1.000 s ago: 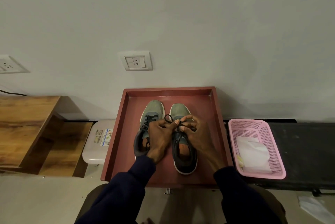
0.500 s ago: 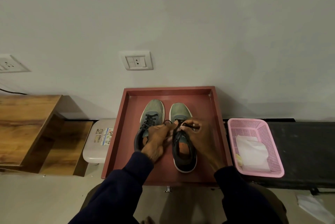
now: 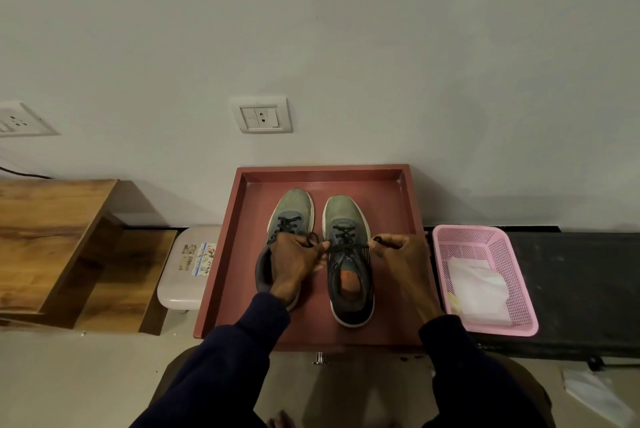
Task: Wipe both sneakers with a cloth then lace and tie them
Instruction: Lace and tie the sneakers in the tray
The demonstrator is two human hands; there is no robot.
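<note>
Two hands, left hand (image 3: 294, 265) and right hand (image 3: 398, 258), each pinch the lace (image 3: 348, 247) pulled across the right-side sneaker (image 3: 349, 289) in the red tray (image 3: 322, 172). Step: tying. Next: cinch knot, form bow.

The sticker (image 3: 198, 258) on the stool (image 3: 178, 291) is illegible.

Dim, even indoor light; soft shadows on the wall (image 3: 311, 29); wide-angle bending at the edges, slight softness throughout.
</note>
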